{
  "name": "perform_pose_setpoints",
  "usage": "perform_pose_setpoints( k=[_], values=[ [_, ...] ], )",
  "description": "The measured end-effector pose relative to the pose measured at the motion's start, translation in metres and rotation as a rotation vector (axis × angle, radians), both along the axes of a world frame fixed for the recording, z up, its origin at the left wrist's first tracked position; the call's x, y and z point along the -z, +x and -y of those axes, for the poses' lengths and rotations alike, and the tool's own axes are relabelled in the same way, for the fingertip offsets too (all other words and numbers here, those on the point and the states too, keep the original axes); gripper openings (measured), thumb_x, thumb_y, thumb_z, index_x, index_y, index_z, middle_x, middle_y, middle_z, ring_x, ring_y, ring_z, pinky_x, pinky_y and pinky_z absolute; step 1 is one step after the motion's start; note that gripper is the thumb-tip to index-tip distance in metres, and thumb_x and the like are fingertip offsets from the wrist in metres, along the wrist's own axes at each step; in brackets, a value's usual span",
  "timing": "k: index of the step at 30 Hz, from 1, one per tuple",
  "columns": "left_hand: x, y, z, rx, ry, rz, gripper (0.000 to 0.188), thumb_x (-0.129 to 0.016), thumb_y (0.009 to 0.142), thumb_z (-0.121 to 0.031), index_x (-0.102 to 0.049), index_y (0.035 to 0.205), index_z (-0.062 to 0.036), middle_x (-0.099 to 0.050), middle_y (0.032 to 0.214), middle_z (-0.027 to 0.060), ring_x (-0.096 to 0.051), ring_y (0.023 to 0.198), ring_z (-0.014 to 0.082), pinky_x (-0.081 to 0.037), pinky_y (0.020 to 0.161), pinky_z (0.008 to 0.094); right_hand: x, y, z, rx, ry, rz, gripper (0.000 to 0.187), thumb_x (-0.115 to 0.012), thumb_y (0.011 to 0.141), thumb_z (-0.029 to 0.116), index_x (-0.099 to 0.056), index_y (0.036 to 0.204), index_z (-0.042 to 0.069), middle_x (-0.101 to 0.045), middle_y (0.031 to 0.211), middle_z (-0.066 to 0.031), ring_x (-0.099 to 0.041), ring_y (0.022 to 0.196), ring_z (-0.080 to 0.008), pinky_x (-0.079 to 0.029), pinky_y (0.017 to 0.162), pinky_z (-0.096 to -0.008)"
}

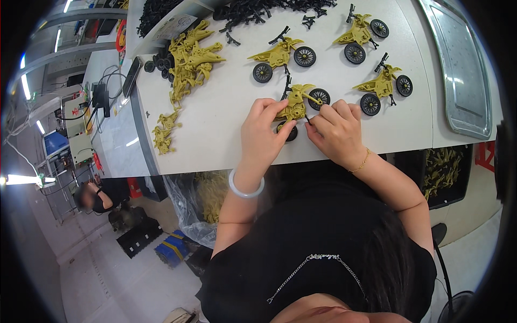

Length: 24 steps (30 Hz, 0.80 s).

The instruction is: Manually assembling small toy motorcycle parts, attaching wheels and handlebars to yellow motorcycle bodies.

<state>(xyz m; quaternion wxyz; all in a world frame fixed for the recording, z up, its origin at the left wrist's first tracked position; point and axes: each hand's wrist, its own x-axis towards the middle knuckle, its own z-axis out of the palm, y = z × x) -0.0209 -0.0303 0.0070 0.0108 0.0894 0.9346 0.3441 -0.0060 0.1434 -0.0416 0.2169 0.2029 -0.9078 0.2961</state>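
Note:
A yellow toy motorcycle [295,105] with black wheels and black handlebars lies on the white table in front of me. My left hand [261,129] grips its body from the left, fingers on the yellow frame and thumb near the lower wheel [288,131]. On the other side, my right hand [338,131] pinches a small black part [307,119] at the bike's lower edge, most of it hidden by the fingertips. The upper wheel [319,98] shows just above the right hand. Three similar motorcycles, [279,55] nearest the middle, lie beyond and to the right.
Yellow body parts [191,59] are heaped at the left, with smaller yellow pieces [166,132] nearer me and black wheels [161,63] beside them. Black parts [258,12] cover the far edge. A metal tray [458,67] stands right; a black bin [460,188] sits below.

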Motion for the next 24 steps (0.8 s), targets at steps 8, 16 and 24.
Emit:
perform_pose_setpoints(
  k=[8, 16, 24],
  values=[
    [0.005, 0.011, -0.003, -0.035, -0.075, -0.063, 0.039, -0.076, 0.068, -0.012, -0.065, 0.105, -0.0049, -0.058, 0.095, 0.0089, -0.061, 0.085, 0.0245, -0.049, 0.073, 0.0328, 0.001, -0.001, 0.0, -0.023, 0.001, 0.0, 0.018, -0.072, 0.065, 0.017, -0.054, 0.066, 0.015, -0.046, 0.073, 0.002, -0.046, 0.075, -0.0179, -0.032, 0.071, -0.0339],
    [0.009, 0.013, -0.004, -0.056, -0.052, -0.08, 0.036, -0.076, 0.071, -0.012, -0.065, 0.103, -0.0037, -0.06, 0.096, 0.0104, -0.061, 0.084, 0.026, -0.049, 0.072, 0.0331, 0.001, -0.002, 0.0, -0.05, -0.004, 0.003, 0.016, -0.069, 0.065, 0.017, -0.054, 0.066, 0.014, -0.045, 0.074, 0.0014, -0.046, 0.077, -0.0179, -0.032, 0.069, -0.034],
    [0.017, 0.009, -0.001, -0.113, 0.112, 0.101, 0.034, -0.076, 0.073, -0.01, -0.058, 0.1, -0.0019, -0.061, 0.092, 0.0107, -0.062, 0.08, 0.0242, -0.049, 0.071, 0.0327, 0.001, -0.002, 0.001, -0.071, -0.021, -0.002, 0.015, -0.069, 0.065, 0.016, -0.053, 0.066, 0.014, -0.045, 0.074, 0.0006, -0.046, 0.076, -0.018, -0.032, 0.069, -0.0338]
  ],
)
